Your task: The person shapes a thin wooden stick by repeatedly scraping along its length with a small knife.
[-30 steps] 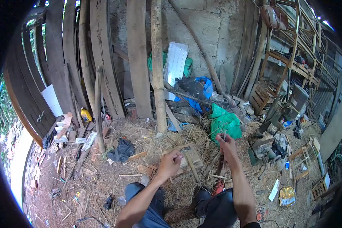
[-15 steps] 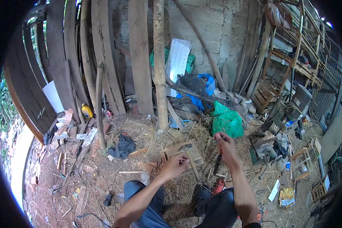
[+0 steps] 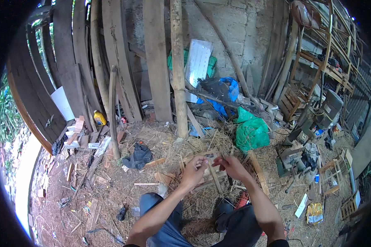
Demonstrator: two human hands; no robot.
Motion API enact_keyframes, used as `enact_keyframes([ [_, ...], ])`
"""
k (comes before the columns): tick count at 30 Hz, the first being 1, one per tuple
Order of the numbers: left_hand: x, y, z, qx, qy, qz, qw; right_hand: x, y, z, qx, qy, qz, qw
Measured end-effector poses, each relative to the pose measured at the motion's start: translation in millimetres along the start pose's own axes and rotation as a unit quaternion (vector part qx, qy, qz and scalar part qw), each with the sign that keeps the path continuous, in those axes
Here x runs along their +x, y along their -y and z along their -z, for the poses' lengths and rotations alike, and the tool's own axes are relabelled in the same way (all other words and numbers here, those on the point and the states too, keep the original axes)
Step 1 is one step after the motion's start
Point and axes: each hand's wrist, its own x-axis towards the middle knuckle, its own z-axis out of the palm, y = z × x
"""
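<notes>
Left hand (image 3: 193, 170) and right hand (image 3: 233, 168) have drawn closer, half-curled (I cannot tell what's held).

green bag (image 3: 252, 136) on straw (image 3: 212, 142) | yellow bottle (image 3: 99, 118) near boards (image 3: 121, 53) | gold packet (image 3: 314, 213)

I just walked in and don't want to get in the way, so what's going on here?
A person with bent knees has both bare hands close together above some wood on the straw-strewn ground. The left hand and right hand are curled; anything between them is too small to make out. A slim dark thing shows below the right hand, perhaps held. What looks like a hammer lies on the wood, partly hidden, and a green bag sits beyond the right hand.
</notes>
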Motion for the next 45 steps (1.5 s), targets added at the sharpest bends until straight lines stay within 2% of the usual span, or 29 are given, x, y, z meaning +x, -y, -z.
enact_keyframes([
  [2, -1.1, -2.9, 0.9, 0.014, -0.027, 0.001, 1.000, 0.3, 8.0, -6.8, -0.019, 0.062, 0.025, 0.998],
  [4, -1.8, -10.6, -0.2, 0.001, -0.016, -0.080, 0.997, -2.3, 20.1, -13.2, -0.051, 0.105, 0.046, 0.992],
  [5, -2.8, -11.3, -0.7, 0.001, -0.020, -0.081, 0.997, -4.4, 20.9, -17.0, -0.080, 0.142, 0.064, 0.985],
  [7, -5.8, -17.0, 0.4, -0.092, 0.049, 0.007, 0.995, -0.5, 12.6, -24.6, -0.126, 0.138, 0.058, 0.981],
  [8, -7.4, -20.1, 1.1, -0.090, 0.046, 0.050, 0.994, -0.6, 9.1, -26.4, -0.071, 0.155, 0.036, 0.985],
  [9, -6.3, -17.0, 2.2, -0.090, 0.044, 0.051, 0.994, -3.2, 14.3, -28.5, -0.016, 0.171, 0.012, 0.985],
  [10, -3.6, -11.1, 2.7, -0.060, 0.029, 0.020, 0.998, -6.2, 20.2, -28.5, -0.016, 0.171, 0.012, 0.985],
  [11, -1.1, -6.8, 2.9, -0.029, 0.014, -0.011, 0.999, -8.6, 27.8, -27.5, 0.051, 0.175, -0.031, 0.983],
  [12, 0.4, -5.5, 3.0, -0.029, 0.014, -0.012, 0.999, -9.0, 32.1, -26.7, 0.118, 0.177, -0.074, 0.974],
  [13, 2.1, -4.4, 3.1, -0.056, -0.026, -0.042, 0.997, -8.8, 31.9, -23.7, 0.117, 0.177, -0.072, 0.975],
  [14, 3.3, -3.2, 3.7, -0.082, -0.068, -0.072, 0.992, -9.3, 30.8, -17.7, -0.007, 0.163, -0.049, 0.985],
  [15, 4.5, -5.7, 7.2, -0.082, -0.069, -0.074, 0.992, -9.6, 29.8, -12.4, -0.131, 0.147, -0.024, 0.980],
  [18, 7.9, -9.8, 18.9, -0.130, -0.123, -0.008, 0.984, -10.0, 30.2, -2.6, -0.205, 0.092, -0.002, 0.975],
  [22, 8.1, -2.6, 15.0, -0.109, -0.151, -0.043, 0.981, -10.4, 28.8, 4.2, -0.240, -0.029, 0.024, 0.970],
  [23, 10.0, 3.1, 14.5, -0.135, -0.142, -0.012, 0.981, -8.9, 25.4, 7.8, -0.262, -0.069, 0.044, 0.961],
  [24, 10.2, 2.5, 13.9, -0.160, -0.132, 0.017, 0.978, -7.3, 24.5, 9.0, -0.271, -0.114, 0.015, 0.956],
  [25, 8.5, 2.2, 12.5, -0.161, -0.134, 0.015, 0.978, -7.1, 25.0, 10.5, -0.272, -0.113, 0.017, 0.956],
  [27, 2.9, 1.2, 9.7, -0.148, -0.075, 0.030, 0.986, -6.7, 26.1, 9.9, -0.235, -0.176, 0.034, 0.955],
  [29, 0.4, -0.2, 0.8, -0.145, -0.052, 0.026, 0.988, -7.4, 29.5, 3.3, -0.241, -0.176, 0.047, 0.953],
  [31, -3.4, -4.3, -2.3, -0.141, -0.025, 0.022, 0.989, -8.1, 30.1, -7.5, -0.281, -0.147, 0.120, 0.941],
  [32, -5.2, -6.3, -4.1, -0.195, 0.012, 0.056, 0.979, -6.5, 28.5, -10.1, -0.301, -0.142, 0.128, 0.934],
  [36, -8.4, -21.9, 3.5, -0.305, 0.106, 0.138, 0.936, -6.9, 42.8, -3.0, -0.289, -0.165, 0.081, 0.940],
  [39, -13.8, -30.2, 2.0, -0.281, 0.131, 0.148, 0.939, -7.1, 28.2, 17.4, -0.249, -0.223, 0.038, 0.942],
  [43, -9.7, -28.0, -0.4, -0.323, 0.123, 0.181, 0.921, -15.3, 36.9, -0.5, -0.256, -0.175, 0.097, 0.946],
  [45, -10.4, -34.7, 2.0, -0.358, 0.133, 0.171, 0.908, -15.5, 41.0, -9.0, -0.255, -0.149, 0.195, 0.935],
])
